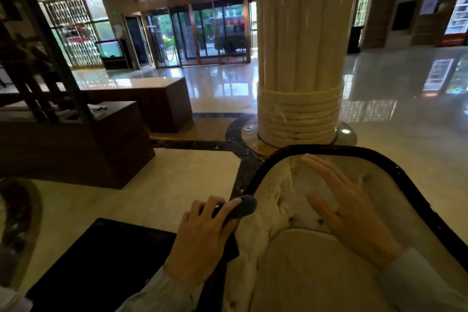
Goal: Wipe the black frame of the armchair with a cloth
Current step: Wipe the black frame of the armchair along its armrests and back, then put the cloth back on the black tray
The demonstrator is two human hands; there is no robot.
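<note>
The armchair fills the lower right, with cream tufted upholstery (283,197) and a glossy black frame (395,172) curving around its back. My left hand (205,233) grips a dark grey cloth (244,209) and presses it against the left side of the black frame. The cloth bulges out past my thumb at the frame's edge. My right hand (347,208) hovers flat over the chair's inner back, fingers spread and holding nothing. The frame under my left hand is mostly hidden.
A thick cream fluted column (298,58) stands just behind the chair. Dark wooden counters (114,139) sit to the left, and a black floor mat (101,261) lies at lower left. Polished marble floor (405,109) stretches toward glass entrance doors (202,33).
</note>
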